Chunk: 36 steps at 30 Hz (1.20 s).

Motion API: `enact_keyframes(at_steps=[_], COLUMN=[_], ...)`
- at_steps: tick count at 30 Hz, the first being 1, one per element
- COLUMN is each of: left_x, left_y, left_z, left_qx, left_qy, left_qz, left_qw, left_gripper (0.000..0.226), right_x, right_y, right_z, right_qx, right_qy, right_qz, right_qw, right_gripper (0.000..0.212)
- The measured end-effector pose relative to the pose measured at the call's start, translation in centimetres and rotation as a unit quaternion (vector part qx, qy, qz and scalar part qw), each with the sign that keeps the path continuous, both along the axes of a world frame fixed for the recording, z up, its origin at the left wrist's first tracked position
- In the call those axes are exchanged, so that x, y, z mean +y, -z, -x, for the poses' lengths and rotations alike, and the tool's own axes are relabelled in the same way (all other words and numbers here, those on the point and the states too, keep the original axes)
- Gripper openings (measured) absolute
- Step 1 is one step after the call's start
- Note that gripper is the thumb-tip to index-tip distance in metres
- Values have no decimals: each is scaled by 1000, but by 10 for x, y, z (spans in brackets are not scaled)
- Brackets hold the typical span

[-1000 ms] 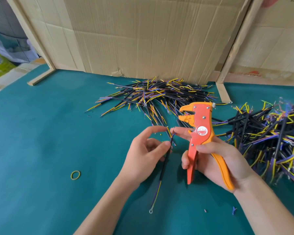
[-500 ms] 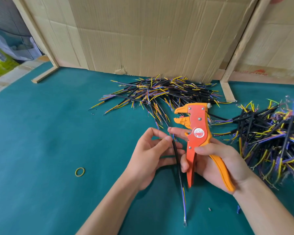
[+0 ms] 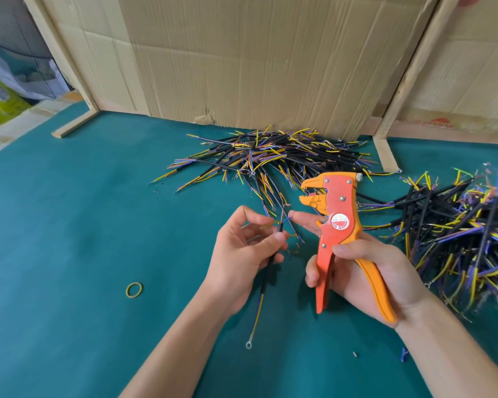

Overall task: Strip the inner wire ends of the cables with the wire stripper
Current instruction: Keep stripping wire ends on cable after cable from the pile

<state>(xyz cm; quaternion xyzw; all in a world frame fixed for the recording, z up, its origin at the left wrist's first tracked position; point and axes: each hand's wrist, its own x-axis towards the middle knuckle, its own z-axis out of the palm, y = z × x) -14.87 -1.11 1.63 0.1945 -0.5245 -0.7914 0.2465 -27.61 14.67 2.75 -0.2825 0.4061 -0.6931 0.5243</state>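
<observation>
Left hand: the left hand (image 3: 239, 254) pinches a black cable (image 3: 268, 271) between thumb and fingers, holding it nearly upright over the green mat (image 3: 69, 254)
Cable: its upper end fans into thin yellow, blue and reddish inner wires just above the thumb; its lower end hangs below the palm as a yellow and blue strand ending in a small ring terminal (image 3: 248, 345)
Right hand: the right hand (image 3: 365, 271) is curled round the handles of the orange wire stripper (image 3: 339, 234), its forefinger reaching out to the fanned wire ends
Wire stripper: upright in the fist, jaws parted and pointing toward the left hand, just beside the wire ends
Beyond the hands: a cable pile (image 3: 273, 156) against the cardboard wall (image 3: 242, 58)
Outside the right hand: a second heap of cables (image 3: 457, 237)
Outside the left wrist: a yellow rubber band (image 3: 134, 290) flat on the mat
</observation>
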Motion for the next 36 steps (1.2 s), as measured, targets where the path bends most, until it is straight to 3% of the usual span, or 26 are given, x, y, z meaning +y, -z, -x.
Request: enact_keyframes(at_steps=[5,11,16,20,36], left_x=[-8,-13,-13,-11,-9], left_y=[-2,-1,3,4,2], left_z=[-1,-1,0,1,-1], left_qx=[19,30,12,-6,-60], left_qy=[-45,-86,-95,-102,-119], left_qz=[41,110,185,236,304], left_qw=[998,990,978,966,943], left_gripper=[24,23,24,15,23], right_x=[0,4,0,0,2], right_y=[-2,-4,-5,-5,-10], right_z=[-3,-2,-6,-10,-11], right_qx=[-10,-104,-65,-25,-16], right_qy=[7,-10,-15,-39,-32], right_qz=[-23,-66,-101,-91,-95], right_qw=[1000,992,993,995,995], right_gripper=[54,55,61,50,41])
